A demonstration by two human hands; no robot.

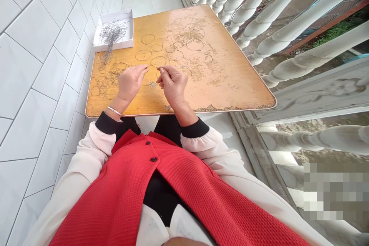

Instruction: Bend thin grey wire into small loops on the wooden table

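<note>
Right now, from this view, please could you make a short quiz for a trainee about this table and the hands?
1. Which hand has the metal bangle on its wrist?
2. True or false: the white box stands on the wooden table.
3. What shape do the wire pieces lying on the table form?

Key:
1. The left hand
2. True
3. Rings
</note>
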